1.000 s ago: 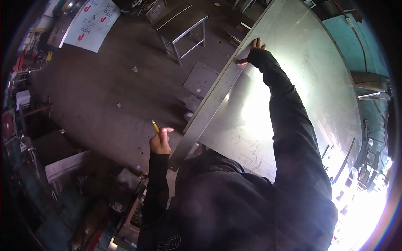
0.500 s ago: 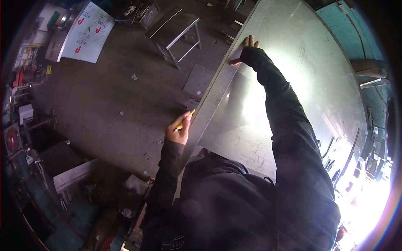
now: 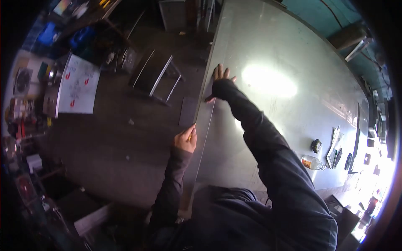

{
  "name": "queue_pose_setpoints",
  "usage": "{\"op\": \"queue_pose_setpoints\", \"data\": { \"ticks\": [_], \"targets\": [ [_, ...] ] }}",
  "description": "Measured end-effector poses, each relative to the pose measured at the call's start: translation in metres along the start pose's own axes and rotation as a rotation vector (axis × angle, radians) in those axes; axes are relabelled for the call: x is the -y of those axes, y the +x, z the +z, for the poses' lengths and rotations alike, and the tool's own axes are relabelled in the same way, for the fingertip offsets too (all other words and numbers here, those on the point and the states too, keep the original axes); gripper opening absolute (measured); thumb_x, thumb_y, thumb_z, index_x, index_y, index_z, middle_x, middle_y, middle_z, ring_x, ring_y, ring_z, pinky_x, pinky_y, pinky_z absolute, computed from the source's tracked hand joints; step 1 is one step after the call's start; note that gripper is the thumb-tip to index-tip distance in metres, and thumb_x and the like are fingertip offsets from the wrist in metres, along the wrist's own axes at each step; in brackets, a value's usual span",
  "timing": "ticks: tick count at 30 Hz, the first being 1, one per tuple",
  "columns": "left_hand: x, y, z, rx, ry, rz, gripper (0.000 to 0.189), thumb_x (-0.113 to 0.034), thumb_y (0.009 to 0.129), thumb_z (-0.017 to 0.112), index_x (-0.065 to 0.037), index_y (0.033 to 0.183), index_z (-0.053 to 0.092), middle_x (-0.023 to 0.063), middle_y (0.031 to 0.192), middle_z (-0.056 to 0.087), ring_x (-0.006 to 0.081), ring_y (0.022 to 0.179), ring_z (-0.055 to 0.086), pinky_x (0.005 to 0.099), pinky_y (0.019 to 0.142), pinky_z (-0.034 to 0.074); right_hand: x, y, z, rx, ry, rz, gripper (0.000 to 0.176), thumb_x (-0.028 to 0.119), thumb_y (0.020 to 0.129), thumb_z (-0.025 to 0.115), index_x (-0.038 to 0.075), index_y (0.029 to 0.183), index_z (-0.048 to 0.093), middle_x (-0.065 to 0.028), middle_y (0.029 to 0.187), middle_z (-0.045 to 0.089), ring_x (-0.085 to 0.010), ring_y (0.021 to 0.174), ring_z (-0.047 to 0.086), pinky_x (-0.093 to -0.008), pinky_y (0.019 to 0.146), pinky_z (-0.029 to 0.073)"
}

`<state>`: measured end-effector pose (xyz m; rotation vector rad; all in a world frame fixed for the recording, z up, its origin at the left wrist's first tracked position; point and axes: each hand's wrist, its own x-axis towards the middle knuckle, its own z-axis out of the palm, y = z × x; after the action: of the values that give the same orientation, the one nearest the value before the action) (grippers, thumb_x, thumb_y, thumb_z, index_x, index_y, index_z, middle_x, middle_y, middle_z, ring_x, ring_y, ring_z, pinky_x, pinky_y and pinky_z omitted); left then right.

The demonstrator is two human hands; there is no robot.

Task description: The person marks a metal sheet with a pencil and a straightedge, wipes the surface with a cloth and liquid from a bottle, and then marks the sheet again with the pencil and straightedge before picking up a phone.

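Note:
A large shiny metal sheet [image 3: 284, 75] lies across a table and fills the upper right of the head view. A long straight metal strip [image 3: 206, 104] runs along its left edge. My right hand [image 3: 221, 79] lies flat, fingers spread, on the strip and the sheet. My left hand [image 3: 186, 140] grips a yellow pencil [image 3: 191, 134] with its tip at the strip's left edge, nearer to me. Dark sleeves cover both arms.
On the sheet's right end lie a tape measure [image 3: 316, 145], a plastic bottle [image 3: 312, 163] and some flat tools [image 3: 336, 146]. A metal stool [image 3: 155, 79] and a white printed board [image 3: 77, 90] stand on the dark floor to the left.
My left hand has brought the pencil from out over the floor to the strip's edge. My right hand stays pressed on the strip. My head has tilted, shifting the whole view.

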<state>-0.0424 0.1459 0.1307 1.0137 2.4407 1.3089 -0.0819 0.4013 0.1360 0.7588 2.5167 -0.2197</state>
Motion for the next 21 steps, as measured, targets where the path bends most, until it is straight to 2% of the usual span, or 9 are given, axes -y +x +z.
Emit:
{"op": "queue_pose_setpoints", "data": {
  "ticks": [4, 7, 10, 11, 13, 14, 16, 17, 21],
  "targets": [
    [0.009, 0.112, 0.034, 0.019, 0.025, 0.159, 0.018, -0.016, 0.083, 0.056, -0.001, 0.089, 0.064, 0.0192, 0.079, 0.062, 0.0312, 0.073, 0.063, 0.0340, 0.062, 0.051, 0.006, -0.002, -0.006, 0.060, -0.018, 0.031, 0.144, 0.060, 0.039, 0.079, -0.001, 0.138, -0.004, -0.0181, 0.146, -0.009, -0.0477, 0.131, -0.001, -0.0703, 0.091, 0.024],
    [0.001, 0.198, 0.053, 0.121, 0.069, 0.078, 0.018, -0.018, 0.082, 0.057, -0.003, 0.085, 0.066, 0.0180, 0.077, 0.063, 0.0310, 0.073, 0.063, 0.0344, 0.063, 0.051, 0.009, 0.005, 0.000, 0.075, -0.043, 0.073, 0.145, 0.059, 0.035, 0.081, 0.001, 0.139, -0.002, -0.0178, 0.146, -0.009, -0.0485, 0.130, -0.001, -0.0706, 0.090, 0.025],
    [0.014, 0.280, 0.089, 0.064, 0.175, 0.265, 0.018, -0.021, 0.080, 0.057, -0.006, 0.081, 0.067, 0.0149, 0.075, 0.064, 0.0308, 0.070, 0.063, 0.0349, 0.064, 0.050, 0.010, 0.006, -0.002, 0.107, -0.021, 0.095, 0.146, 0.057, 0.032, 0.082, 0.002, 0.139, 0.000, -0.0166, 0.146, -0.009, -0.0476, 0.131, -0.003, -0.0704, 0.090, 0.026],
    [0.012, 0.306, 0.097, 0.090, 0.200, 0.273, 0.019, -0.023, 0.080, 0.057, -0.007, 0.081, 0.067, 0.0138, 0.074, 0.064, 0.0310, 0.068, 0.063, 0.0352, 0.065, 0.050, 0.010, 0.004, -0.005, 0.122, -0.010, 0.089, 0.145, 0.057, 0.034, 0.082, 0.002, 0.139, 0.000, -0.0164, 0.146, -0.010, -0.0473, 0.131, -0.004, -0.0700, 0.090, 0.026],
    [0.023, 0.358, 0.122, -0.009, 0.244, 0.343, 0.021, -0.027, 0.079, 0.057, -0.010, 0.079, 0.068, 0.0131, 0.071, 0.064, 0.0295, 0.066, 0.063, 0.0342, 0.064, 0.050, 0.009, 0.004, -0.007, 0.153, 0.008, 0.097, 0.144, 0.057, 0.035, 0.082, 0.002, 0.140, -0.001, -0.0161, 0.146, -0.011, -0.0469, 0.131, -0.004, -0.0697, 0.090, 0.027],
    [0.020, 0.380, 0.129, 0.008, 0.195, 0.288, 0.021, -0.028, 0.077, 0.059, -0.010, 0.078, 0.069, 0.0126, 0.069, 0.064, 0.0280, 0.065, 0.063, 0.0334, 0.063, 0.051, 0.009, 0.005, -0.006, 0.156, 0.002, 0.087, 0.144, 0.057, 0.037, 0.082, 0.002, 0.140, -0.002, -0.0161, 0.145, -0.013, -0.0465, 0.131, -0.005, -0.0695, 0.091, 0.026],
    [0.036, 0.427, 0.152, -0.120, 0.189, 0.350, 0.021, -0.029, 0.075, 0.061, -0.010, 0.078, 0.069, 0.0118, 0.070, 0.065, 0.0272, 0.066, 0.064, 0.0328, 0.063, 0.051, 0.007, 0.003, -0.007, 0.165, -0.007, 0.084, 0.143, 0.057, 0.039, 0.081, 0.002, 0.140, -0.003, -0.0160, 0.145, -0.014, -0.0460, 0.131, -0.005, -0.0692, 0.091, 0.026],
    [0.027, 0.442, 0.153, -0.022, 0.141, 0.279, 0.020, -0.028, 0.073, 0.062, -0.010, 0.077, 0.070, 0.0160, 0.073, 0.063, 0.0355, 0.072, 0.059, 0.0385, 0.073, 0.046, 0.005, 0.003, -0.009, 0.173, 0.023, 0.065, 0.142, 0.057, 0.040, 0.081, 0.002, 0.139, -0.003, -0.0164, 0.145, -0.015, -0.0457, 0.131, -0.006, -0.0691, 0.091, 0.026],
    [0.019, 0.470, 0.166, -0.095, 0.159, 0.265, 0.020, -0.027, 0.073, 0.061, -0.009, 0.076, 0.069, 0.0142, 0.070, 0.063, 0.0334, 0.068, 0.060, 0.0375, 0.072, 0.047, 0.004, 0.003, -0.011, 0.192, 0.060, 0.053, 0.139, 0.057, 0.043, 0.080, 0.001, 0.139, -0.003, -0.0177, 0.144, -0.016, -0.0451, 0.132, -0.007, -0.0687, 0.092, 0.025]
  ]
}}
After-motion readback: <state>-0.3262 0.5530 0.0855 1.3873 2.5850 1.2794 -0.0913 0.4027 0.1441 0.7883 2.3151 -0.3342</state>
